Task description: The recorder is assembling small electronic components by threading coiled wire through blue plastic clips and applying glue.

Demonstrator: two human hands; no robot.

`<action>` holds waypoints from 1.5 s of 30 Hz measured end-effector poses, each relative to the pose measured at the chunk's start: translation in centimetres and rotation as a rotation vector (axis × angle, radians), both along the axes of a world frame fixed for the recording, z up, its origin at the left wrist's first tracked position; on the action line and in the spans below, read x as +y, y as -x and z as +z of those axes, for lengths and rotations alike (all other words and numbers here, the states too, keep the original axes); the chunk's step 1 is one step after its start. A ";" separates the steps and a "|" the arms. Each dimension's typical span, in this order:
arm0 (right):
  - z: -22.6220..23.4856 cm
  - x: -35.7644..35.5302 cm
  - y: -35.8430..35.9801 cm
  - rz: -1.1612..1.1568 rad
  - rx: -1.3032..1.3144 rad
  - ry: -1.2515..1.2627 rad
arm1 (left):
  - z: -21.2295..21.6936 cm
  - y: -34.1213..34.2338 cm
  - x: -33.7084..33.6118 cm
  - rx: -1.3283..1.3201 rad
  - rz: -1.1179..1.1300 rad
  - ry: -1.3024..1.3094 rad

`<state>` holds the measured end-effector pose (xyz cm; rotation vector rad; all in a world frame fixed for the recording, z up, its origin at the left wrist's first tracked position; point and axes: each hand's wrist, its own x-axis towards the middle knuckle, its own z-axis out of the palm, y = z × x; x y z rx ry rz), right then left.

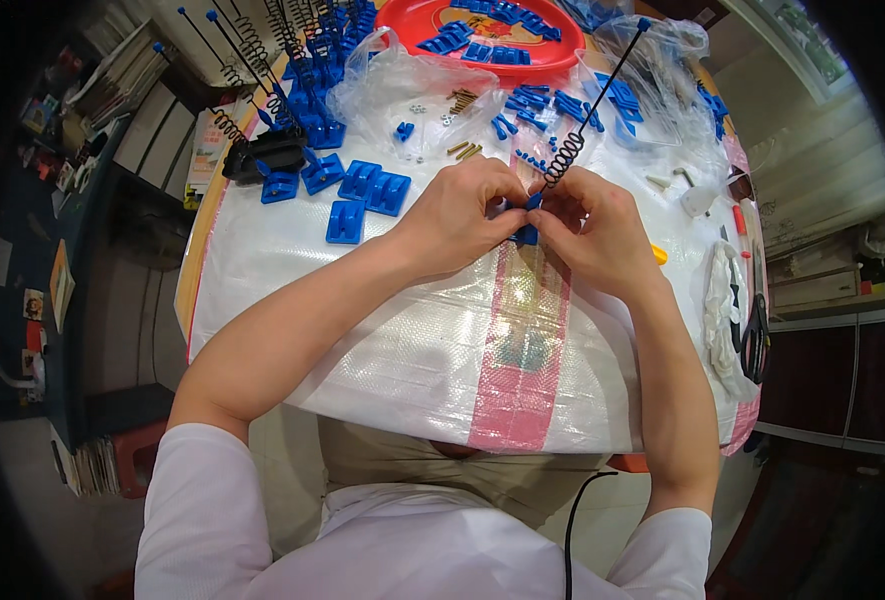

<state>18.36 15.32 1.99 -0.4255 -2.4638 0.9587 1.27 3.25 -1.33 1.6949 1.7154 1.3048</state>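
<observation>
Over the middle of the table, my left hand (464,212) and my right hand (596,228) meet with fingertips pinched on a small blue plastic base (526,236). From between them a thin black rod with a coil spring (564,160) and a blue tip rises, leaning to the upper right. A small blue piece (533,201) shows at the foot of the spring. My fingers cover most of the base. To the left of my left hand lie several blue plastic brackets (345,222) with curved ribs.
At the far left, finished-looking blue bases with spring rods (307,95) stand crowded beside a black tray (265,157). A red basin (482,68) holds more blue parts. Brass screws (465,150), blue small parts (534,160) and plastic bags (387,80) lie beyond my hands; black-handled scissors (756,340) lie right.
</observation>
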 end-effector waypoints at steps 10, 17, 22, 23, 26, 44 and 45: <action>0.0 -0.1 0.1 -0.003 0.012 -0.003 | 0.1 -0.1 0.0 -0.004 0.008 0.012; 0.0 -0.3 0.3 -0.006 0.016 0.030 | 0.0 -0.1 0.0 -0.011 -0.001 -0.012; 0.0 -0.1 0.2 -0.011 0.001 0.035 | -0.2 0.0 0.1 0.028 -0.013 -0.048; 0.1 -0.1 0.1 -0.012 -0.002 0.045 | -0.2 0.0 0.1 0.032 -0.018 -0.045; 0.1 -0.1 0.2 -0.005 -0.006 0.073 | -0.1 0.2 0.0 0.044 -0.010 -0.043; -0.2 0.0 0.2 -0.008 -0.004 0.105 | -0.5 -0.1 0.2 -0.062 0.015 -0.075; -0.2 0.0 0.2 -0.007 -0.003 0.097 | -0.4 0.0 0.1 -0.034 0.010 -0.057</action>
